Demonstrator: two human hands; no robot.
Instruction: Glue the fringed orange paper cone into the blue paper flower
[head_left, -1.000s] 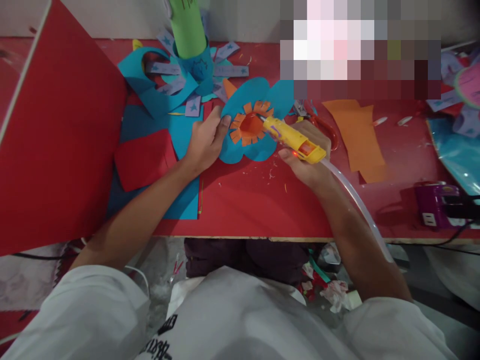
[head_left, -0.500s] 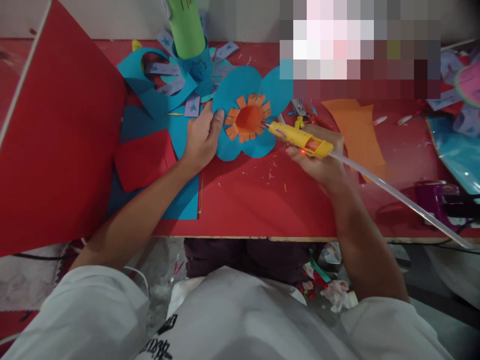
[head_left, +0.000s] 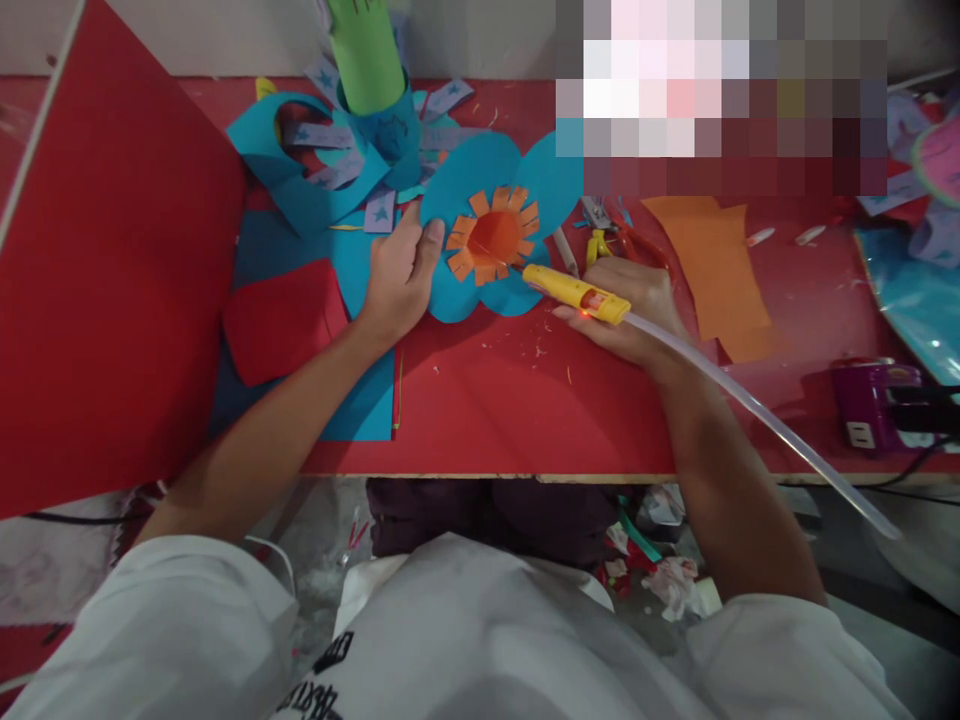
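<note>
My left hand (head_left: 401,270) pinches the left edge of a blue paper flower (head_left: 471,175), its thumb on top. An orange paper ring with fringed tabs (head_left: 496,236) sits at the flower's centre, the tabs folded outward. My right hand (head_left: 637,305) is wrapped round a yellow hot glue gun (head_left: 577,293), a small red light glowing on it. The gun's nozzle points at the lower right tabs of the ring; whether it touches them I cannot tell. A long clear glue stick (head_left: 757,408) trails from the gun's back over my right forearm.
Left lie a red paper piece (head_left: 285,320) and a blue sheet (head_left: 360,400), beside an upright red board (head_left: 112,270). Behind stands a green paper tube (head_left: 366,60) in a blue base. Orange paper (head_left: 712,270), orange-handled scissors (head_left: 645,250) and a purple power box (head_left: 874,405) lie right.
The flower rose slightly and turned to face me more. The glue gun drew right off the ring, then came back left and lower, its glue stick swinging outward.
</note>
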